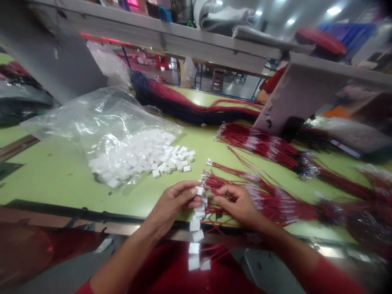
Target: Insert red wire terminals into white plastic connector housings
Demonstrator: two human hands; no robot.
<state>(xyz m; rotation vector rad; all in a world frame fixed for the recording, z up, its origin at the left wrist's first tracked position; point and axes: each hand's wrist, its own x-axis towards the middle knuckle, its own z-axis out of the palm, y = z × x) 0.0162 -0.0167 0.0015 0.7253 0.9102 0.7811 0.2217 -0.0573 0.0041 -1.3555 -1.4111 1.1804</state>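
My left hand [182, 197] pinches a small white plastic connector housing [200, 190] between thumb and fingertips. Close on its right, my right hand [234, 201] is closed on a thin red wire [212, 190], its end near the housing. Whether the wire's tip is inside the housing cannot be made out. Below both hands, several white housings [194, 248] on red wires hang in a column over the table's front edge. A bundle of red wires [275, 200] with metal terminals lies under and beyond my right hand.
Loose white housings [156, 173] spill from a clear plastic bag [104, 110] on the green table [61, 175]. Another red wire bundle [260, 141] lies at the back right. Long dark and red wires [190, 110] stretch behind. A shelf [171, 36] crosses above, with a grey upright panel [294, 90].
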